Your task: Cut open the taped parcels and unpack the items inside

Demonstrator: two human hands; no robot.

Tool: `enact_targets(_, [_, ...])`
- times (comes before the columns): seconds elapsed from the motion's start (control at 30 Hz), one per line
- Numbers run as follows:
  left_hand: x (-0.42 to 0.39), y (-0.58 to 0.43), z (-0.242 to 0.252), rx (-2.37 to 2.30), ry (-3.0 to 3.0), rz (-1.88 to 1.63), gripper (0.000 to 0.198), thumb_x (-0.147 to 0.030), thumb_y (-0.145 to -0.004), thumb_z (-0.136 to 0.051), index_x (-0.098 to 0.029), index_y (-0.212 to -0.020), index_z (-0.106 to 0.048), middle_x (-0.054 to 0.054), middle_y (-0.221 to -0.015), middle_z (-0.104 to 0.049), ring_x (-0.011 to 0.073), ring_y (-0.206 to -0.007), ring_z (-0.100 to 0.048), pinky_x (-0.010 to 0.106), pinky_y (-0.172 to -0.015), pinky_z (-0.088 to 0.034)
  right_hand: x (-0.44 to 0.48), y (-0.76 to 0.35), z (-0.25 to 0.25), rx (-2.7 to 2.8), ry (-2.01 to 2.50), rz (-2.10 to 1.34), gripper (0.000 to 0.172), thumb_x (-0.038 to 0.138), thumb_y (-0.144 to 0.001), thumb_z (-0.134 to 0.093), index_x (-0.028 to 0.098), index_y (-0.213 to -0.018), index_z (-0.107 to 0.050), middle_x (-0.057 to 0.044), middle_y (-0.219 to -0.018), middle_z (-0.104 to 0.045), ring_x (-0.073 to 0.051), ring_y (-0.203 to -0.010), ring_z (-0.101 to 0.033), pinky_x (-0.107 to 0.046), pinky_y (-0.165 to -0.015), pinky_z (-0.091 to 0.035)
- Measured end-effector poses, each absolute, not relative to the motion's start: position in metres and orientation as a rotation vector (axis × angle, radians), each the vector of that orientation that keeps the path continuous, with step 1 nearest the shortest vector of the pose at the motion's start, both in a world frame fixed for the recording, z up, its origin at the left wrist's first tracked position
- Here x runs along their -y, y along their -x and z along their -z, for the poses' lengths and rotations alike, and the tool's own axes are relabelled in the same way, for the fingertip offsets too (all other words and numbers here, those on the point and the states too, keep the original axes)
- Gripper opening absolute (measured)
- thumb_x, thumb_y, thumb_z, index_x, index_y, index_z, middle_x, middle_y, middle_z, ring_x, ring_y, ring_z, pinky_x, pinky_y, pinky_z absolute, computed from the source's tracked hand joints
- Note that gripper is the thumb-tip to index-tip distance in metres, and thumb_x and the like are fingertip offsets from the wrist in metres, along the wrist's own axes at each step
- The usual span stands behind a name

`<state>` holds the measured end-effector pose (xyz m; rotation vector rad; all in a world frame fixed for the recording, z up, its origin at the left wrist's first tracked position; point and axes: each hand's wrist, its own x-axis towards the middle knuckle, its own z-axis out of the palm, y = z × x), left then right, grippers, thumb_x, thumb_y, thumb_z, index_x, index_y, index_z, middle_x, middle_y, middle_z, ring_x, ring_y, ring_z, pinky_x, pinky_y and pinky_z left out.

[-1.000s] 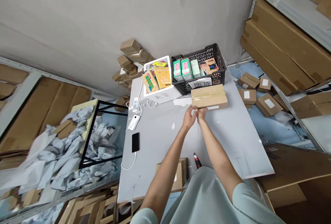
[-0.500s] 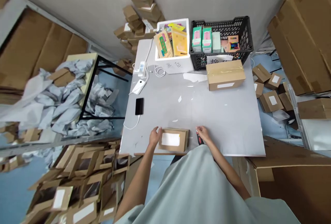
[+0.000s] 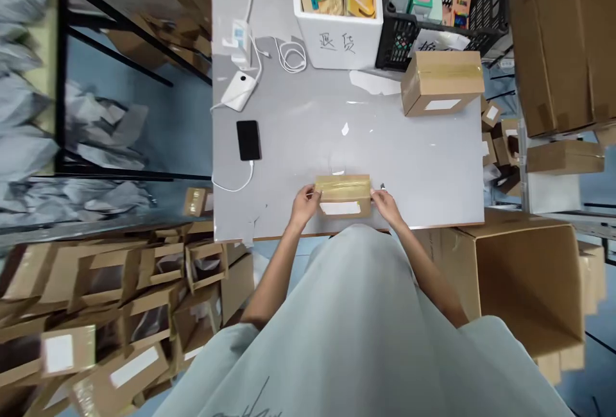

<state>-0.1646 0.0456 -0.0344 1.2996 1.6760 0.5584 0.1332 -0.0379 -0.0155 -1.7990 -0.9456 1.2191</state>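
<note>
A small cardboard box lies near the table's front edge, its yellowish taped side up and a white label on the side facing me. My left hand has its fingers closed on the box's left end. At the right end, the fingertips of my right hand touch the box. A small dark tip of a box cutter pokes out beyond my right hand, its handle hidden by the fingers; the black and red handle showed a moment ago.
On the table lie a black phone, a white power bank and a larger taped box. A white bin and a black crate stand behind. Open cartons pile up left; a big carton stands right.
The box has been turned so its taped side faces up and its label faces me. My right hand has come in to the box's right end. The view has shifted closer over the table.
</note>
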Motion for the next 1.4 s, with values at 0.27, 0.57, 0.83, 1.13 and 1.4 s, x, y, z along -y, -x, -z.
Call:
enact_targets(0.27, [0.014,0.156,0.035,-1.543,-1.187,-0.829,0.051,-0.031,-0.096,-0.074,-0.02,-0.145,-0.069,0.017,-0.149,-0.069,0.0294,-0.13,-0.077,0.046,-0.11,-0.069,0.069,-0.118,0.016,0.822,1.871,-1.155,0.058,0.078,-0.093,-0.073,0.022,-0.111,-0.075,-0.016,-0.128,-0.083,-0.032,-0.119,-0.08,-0.05,-0.104,-0.069])
enact_targets(0.57, [0.005,0.167,0.032,-1.481,-1.33,-0.744,0.056,-0.027,-0.093,-0.075,-0.025,-0.148,-0.068,0.015,-0.143,-0.072,0.0287,-0.119,-0.08,0.046,-0.105,-0.069,0.053,-0.161,0.014,1.197,2.481,-0.905,0.035,0.043,-0.106,-0.067,0.021,-0.132,-0.074,-0.016,-0.141,-0.079,-0.03,-0.127,-0.076,-0.045,-0.115,-0.059])
enact_targets(0.83, [-0.007,0.172,0.021,-1.39,-1.549,-0.702,0.074,-0.028,-0.093,-0.077,-0.023,-0.164,-0.06,0.014,-0.155,-0.064,0.0261,-0.123,-0.076,0.043,-0.111,-0.065,0.036,-0.174,0.047,1.338,2.74,-0.888,0.043,0.029,-0.097,-0.077,0.019,-0.136,-0.063,-0.023,-0.152,-0.067,-0.035,-0.132,-0.071,-0.049,-0.113,-0.056])
enact_targets(1.13, [-0.024,0.186,0.03,-1.242,-1.653,-0.518,0.083,-0.035,-0.089,-0.088,-0.029,-0.167,-0.062,0.013,-0.176,-0.047,0.0285,-0.125,-0.075,0.046,-0.122,-0.059,0.032,-0.195,0.027,1.441,2.718,-0.881,0.032,0.03,-0.1,-0.065,0.02,-0.13,-0.065,-0.016,-0.127,-0.079,-0.032,-0.114,-0.074,-0.04,-0.1,-0.058])
enact_targets(1.4, [-0.04,0.194,0.045,-0.961,-1.525,-0.569,0.096,-0.057,-0.086,-0.093,-0.035,-0.172,-0.056,0.01,-0.18,-0.043,0.0417,-0.167,-0.045,0.061,-0.138,-0.04,0.026,-0.197,-0.045,1.492,2.54,-0.799,0.03,0.033,-0.116,-0.037,0.023,-0.135,-0.058,-0.008,-0.101,-0.078,-0.025,-0.074,-0.072,-0.037,-0.081,-0.059])
